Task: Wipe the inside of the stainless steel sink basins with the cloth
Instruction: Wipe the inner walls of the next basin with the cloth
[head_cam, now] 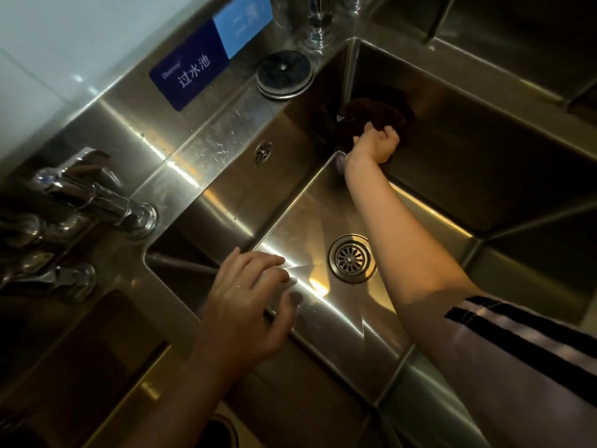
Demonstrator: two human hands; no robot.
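A stainless steel sink basin [310, 215] fills the middle of the head view, with a round drain [352, 257] in its floor. My right hand [376, 142] reaches deep into the far corner and grips a dark brown cloth [374, 113] pressed against the basin's side wall. My left hand [250, 302] rests with fingers spread on the divider rim at the basin's left edge, holding nothing.
Chrome taps [93, 195] jut out at the left above another basin [80, 367]. A round black drain stopper [284, 74] lies on the back ledge beside blue labels [193, 76]. An overflow vent [263, 151] sits in the back wall. A further basin [533, 76] lies to the right.
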